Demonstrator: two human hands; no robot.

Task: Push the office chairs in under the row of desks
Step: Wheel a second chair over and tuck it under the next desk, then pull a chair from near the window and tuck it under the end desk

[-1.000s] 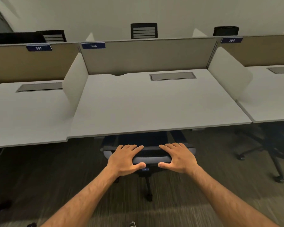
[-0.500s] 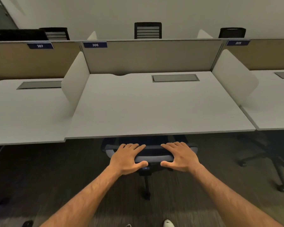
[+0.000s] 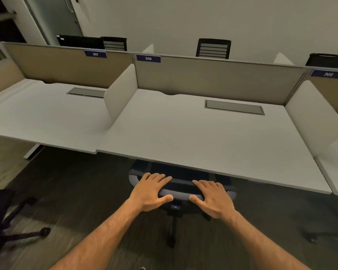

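- The step in hand is seating one office chair (image 3: 181,189) under the worktop (image 3: 203,137) labelled 306 (image 3: 148,58); its seat is already beneath the front edge and only the top of the backrest shows on the near side.
- The left hand (image 3: 151,189) and the right hand (image 3: 213,197) both lie over the backrest's top rail, fingers draped across the front and thumbs pressed to the near face. Each grip is a loose clasp on the rail, not a tight fist.
- By my judgement this chair is nearly home: a short, straight shove forward should finish it, keeping the backrest from knocking the worktop edge.
- Another chair (image 3: 6,217) stands out on the carpet at the lower left, near the worktop labelled 307 (image 3: 95,54), and likely comes next.
- The held chair's seat and most of its base are hidden by the worktop; only one leg and the post show.
- The left chair is cut off by the frame and smeared by motion blur.
- A dark shape at the far right under the worktop may be a chair base; I cannot tell.
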